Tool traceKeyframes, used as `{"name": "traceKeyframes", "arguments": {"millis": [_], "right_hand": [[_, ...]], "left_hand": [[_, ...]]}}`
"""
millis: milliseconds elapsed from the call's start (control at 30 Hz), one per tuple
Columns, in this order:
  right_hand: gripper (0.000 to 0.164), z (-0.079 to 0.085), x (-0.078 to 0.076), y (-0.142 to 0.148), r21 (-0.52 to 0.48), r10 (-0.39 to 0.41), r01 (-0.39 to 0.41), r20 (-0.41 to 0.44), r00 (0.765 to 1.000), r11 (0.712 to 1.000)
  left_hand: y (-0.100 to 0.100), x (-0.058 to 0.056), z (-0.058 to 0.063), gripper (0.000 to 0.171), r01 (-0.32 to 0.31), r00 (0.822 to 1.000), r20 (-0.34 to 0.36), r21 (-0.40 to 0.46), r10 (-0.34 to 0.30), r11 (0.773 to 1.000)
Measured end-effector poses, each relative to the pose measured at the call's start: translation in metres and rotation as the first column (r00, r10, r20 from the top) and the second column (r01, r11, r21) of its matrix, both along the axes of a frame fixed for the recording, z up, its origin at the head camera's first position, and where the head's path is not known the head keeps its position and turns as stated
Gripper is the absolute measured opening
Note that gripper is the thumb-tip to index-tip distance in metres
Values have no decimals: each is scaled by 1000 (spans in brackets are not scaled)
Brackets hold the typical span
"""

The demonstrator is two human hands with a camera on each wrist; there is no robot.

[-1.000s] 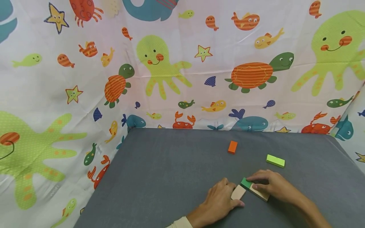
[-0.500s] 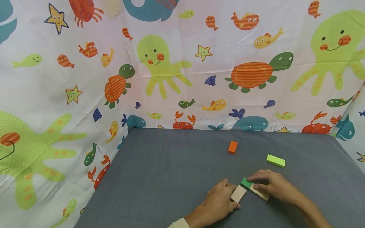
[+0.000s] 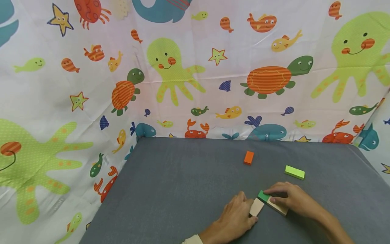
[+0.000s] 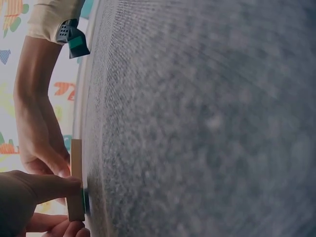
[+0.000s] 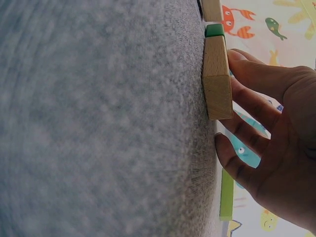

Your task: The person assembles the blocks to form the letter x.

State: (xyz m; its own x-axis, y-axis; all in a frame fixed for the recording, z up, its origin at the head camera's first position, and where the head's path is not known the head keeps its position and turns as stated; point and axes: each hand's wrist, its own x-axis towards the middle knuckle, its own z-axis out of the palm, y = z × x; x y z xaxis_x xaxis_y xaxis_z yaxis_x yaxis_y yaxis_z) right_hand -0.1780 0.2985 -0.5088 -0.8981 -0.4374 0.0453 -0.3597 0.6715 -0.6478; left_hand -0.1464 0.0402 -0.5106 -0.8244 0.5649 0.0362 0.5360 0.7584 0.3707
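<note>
My left hand [image 3: 236, 217] pinches a plain wooden block [image 3: 257, 207] between thumb and fingers, low over the grey cloth. The block's upper end lies right at the green block [image 3: 263, 196]. My right hand [image 3: 294, 200] holds a second plain wooden block [image 5: 217, 76], lined up end to end with the green one. Its index finger rests on the green block and its thumb on the side of the wooden one. In the left wrist view, the left thumb [image 4: 59, 187] presses the face of its block, with the right hand behind.
Beyond the hands, a lime green block [image 3: 294, 172] lies to the right and an orange block [image 3: 248, 158] farther back. A grey cloth [image 3: 170, 189] covers the table. A white sheet printed with sea animals [image 3: 182, 78] hangs behind and along the sides.
The left hand has turned its wooden block slightly and shifted it a little right, closer to the green block. Its thumb has drawn in against the block. The right hand stays where it was.
</note>
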Motion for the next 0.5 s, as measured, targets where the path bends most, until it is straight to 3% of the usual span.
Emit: {"name": "traceKeyframes", "arguments": {"millis": [500], "right_hand": [[23,-1,-2,1,13,-3,3,19,1000,1000]], "left_hand": [[1,0,-1,45,20,1000,10,29,-20,999]]}}
